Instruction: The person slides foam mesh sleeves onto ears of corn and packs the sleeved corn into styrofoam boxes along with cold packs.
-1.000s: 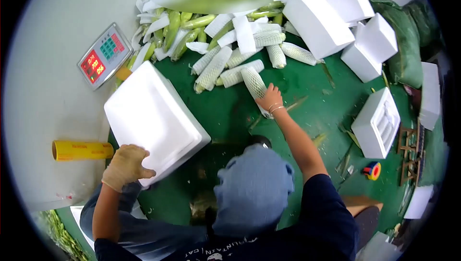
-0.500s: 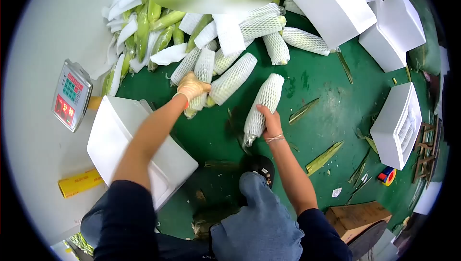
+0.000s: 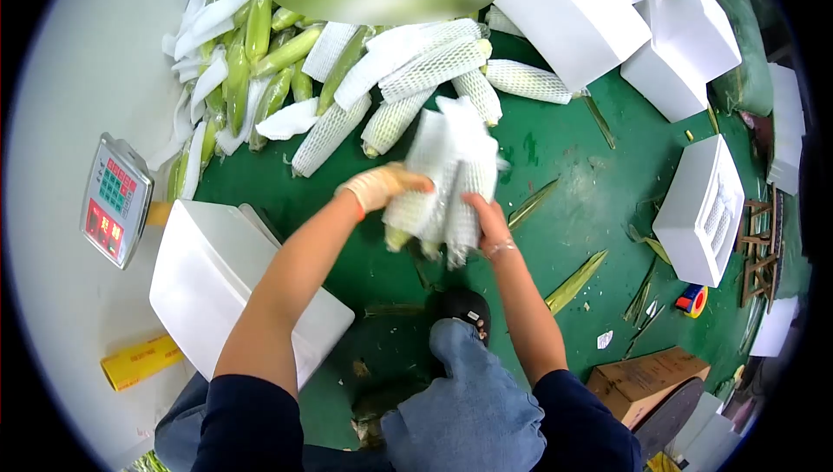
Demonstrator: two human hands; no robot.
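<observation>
In front of me my left hand [image 3: 382,187], in a pale glove, is closed around ears of corn in white foam net sleeves [image 3: 425,155]. My right hand [image 3: 492,224] grips another foam-netted ear of corn [image 3: 475,181], pressed alongside them. The bundle is smeared by motion, and I cannot tell exactly how many ears the left hand has. Beyond my hands, further netted ears [image 3: 331,135] lie on the green floor, next to a pile of green-husked corn [image 3: 236,81] with white foam strips.
At left stand a digital scale [image 3: 117,199], a white foam box [image 3: 213,272] and a yellow roll [image 3: 141,362]. White foam boxes [image 3: 564,16] sit at the upper right, another box [image 3: 698,212] lower down. Nearby are a tape roll [image 3: 691,300], a cardboard box [image 3: 646,381] and loose husk leaves [image 3: 577,283].
My left hand has moved right, lifting netted corn from the floor and bringing it against the ear in my right hand. My right hand keeps its ear. The view has shifted slightly.
</observation>
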